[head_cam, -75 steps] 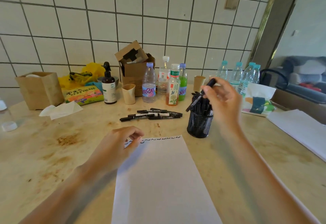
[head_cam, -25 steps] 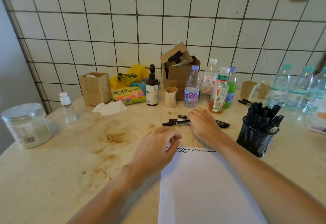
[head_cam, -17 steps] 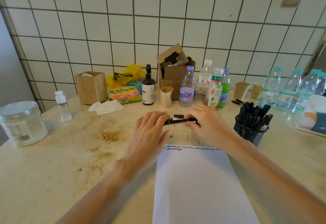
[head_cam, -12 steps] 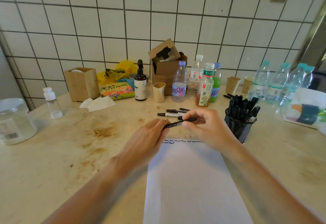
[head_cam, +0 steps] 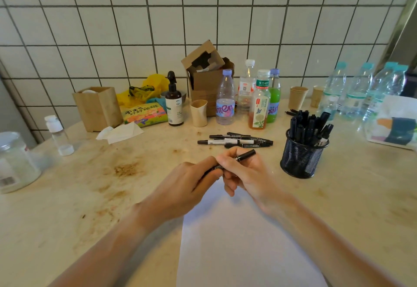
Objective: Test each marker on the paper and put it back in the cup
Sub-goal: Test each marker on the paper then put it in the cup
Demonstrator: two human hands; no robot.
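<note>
The right hand (head_cam: 246, 173) grips a slim black plastic marker (head_cam: 244, 155) between thumb and curled fingers; the marker's far end projects up and to the right past the thumb. The left hand (head_cam: 191, 187) meets it from the left, its fingers curled around the marker's near end, which is hidden inside that grip. Both hands hold the marker above the far edge of the white paper sheet (head_cam: 243, 241), which lies flat on the stained beige stone tabletop (head_cam: 112, 196).

Positions below are given relative to the black wire-mesh pen cup (head_cam: 301, 158). The cup stands upright on the tabletop, to the right of the hands and apart from them, and is filled with black markers standing on end. The held marker is to the left of the cup, not touching it. A loose group of black and white markers (head_cam: 234, 141) lies flat on the tabletop to the left of the cup, beyond the hands. Behind and left of the cup stands a row of plastic drink bottles (head_cam: 259, 101), with an open brown cardboard box (head_cam: 205, 76) behind them. Behind the cup are two brown paper cups (head_cam: 297, 97); behind and right of it, clear water bottles with blue caps (head_cam: 361, 90).
</note>
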